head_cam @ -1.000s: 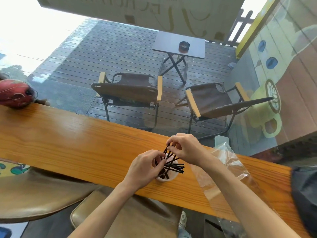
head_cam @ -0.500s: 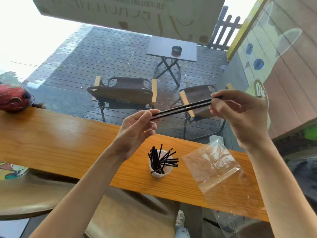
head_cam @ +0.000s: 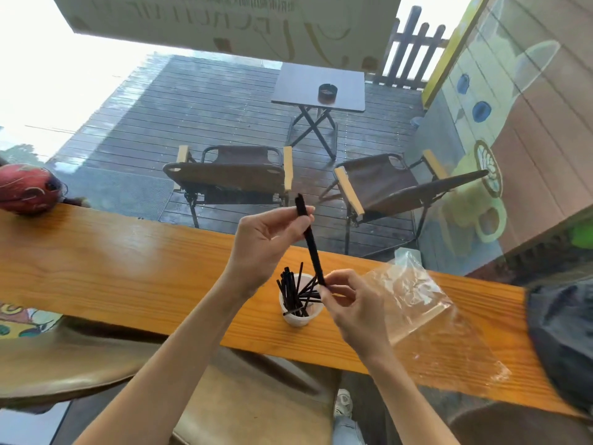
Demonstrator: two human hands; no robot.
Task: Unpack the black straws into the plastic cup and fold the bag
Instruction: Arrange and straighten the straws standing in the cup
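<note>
A small bundle of black straws (head_cam: 310,240) stands nearly upright above a white plastic cup (head_cam: 300,316) on the wooden counter (head_cam: 128,271). My left hand (head_cam: 263,242) pinches the bundle's top end. My right hand (head_cam: 349,300) pinches its lower end just over the cup's rim. Several more black straws (head_cam: 293,292) lean inside the cup. The clear plastic bag (head_cam: 426,322) lies flat and crumpled on the counter to the right of the cup, partly over the front edge.
A red rounded object (head_cam: 27,189) rests at the counter's far left. A dark bag (head_cam: 564,342) sits at the right end. Tan stool seats (head_cam: 256,409) are below the counter. Behind the glass stand two folding chairs (head_cam: 231,175) and a small table (head_cam: 319,88).
Both hands lifted a few straws from the cup, held them level at chest height, then swung them upright; my right hand has dropped to the cup's rim with the lower end.
</note>
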